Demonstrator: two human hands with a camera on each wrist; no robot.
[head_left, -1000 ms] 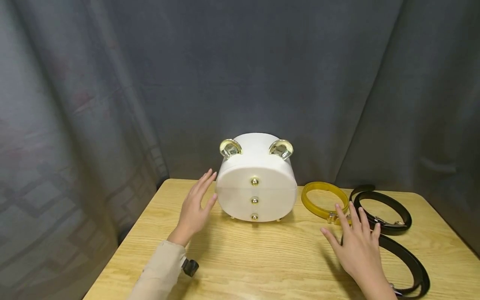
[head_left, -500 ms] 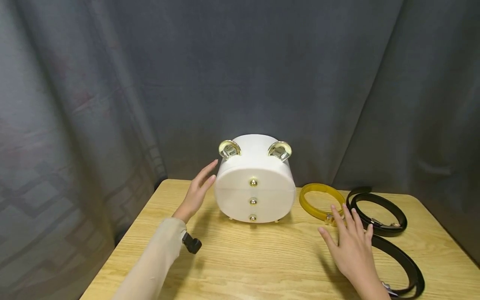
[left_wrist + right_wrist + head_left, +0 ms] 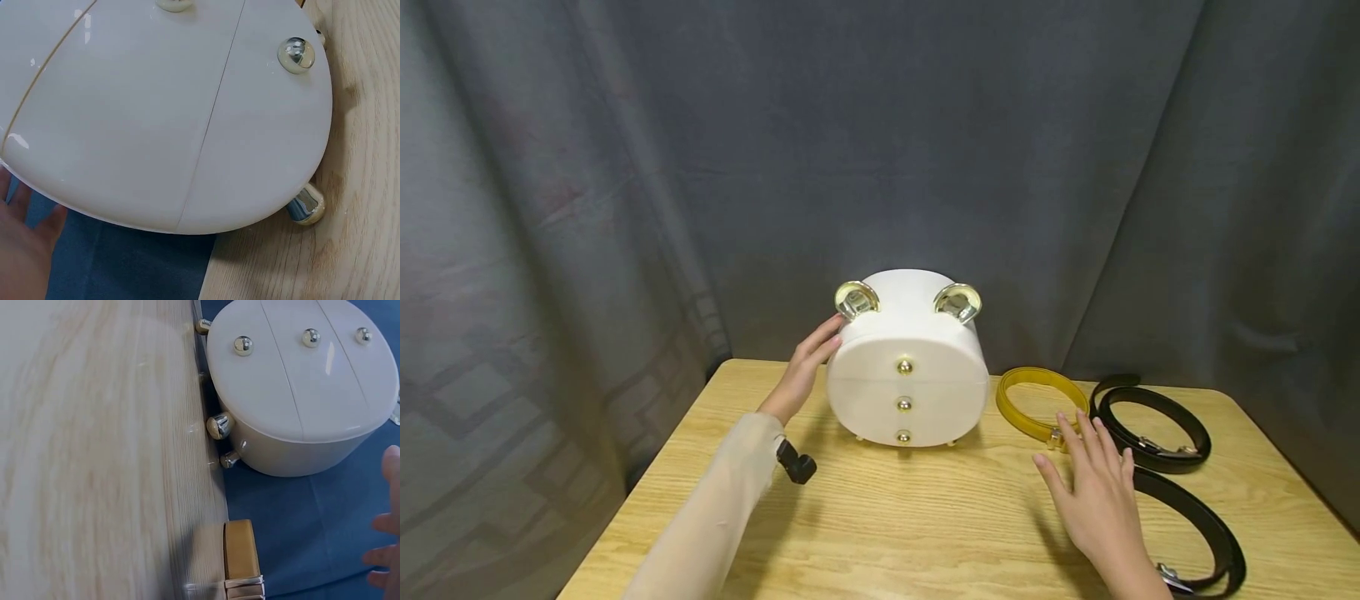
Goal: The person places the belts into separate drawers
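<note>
A white oval drawer box (image 3: 910, 383) with three gold knobs and two shiny ear-shaped pieces on top stands at the back middle of the wooden table (image 3: 925, 517). My left hand (image 3: 805, 371) lies with straight fingers against the box's left side. In the left wrist view the box front (image 3: 187, 106) fills the frame, with my palm (image 3: 25, 250) at the lower left. My right hand (image 3: 1093, 487) is spread flat and holds nothing, just in front of a coiled yellow belt (image 3: 1009, 410). The right wrist view shows the box (image 3: 300, 381) and the yellow belt (image 3: 240, 550).
Right of the yellow belt lie a coiled black belt (image 3: 1157, 458) and a second black belt (image 3: 1210, 521) by my right wrist. A dark grey curtain (image 3: 625, 167) hangs close behind the table. The table's left and right edges are near.
My left hand moved forward and up from beside the box until its fingers touch the box's left side. My right hand drifted slightly left, still spread.
</note>
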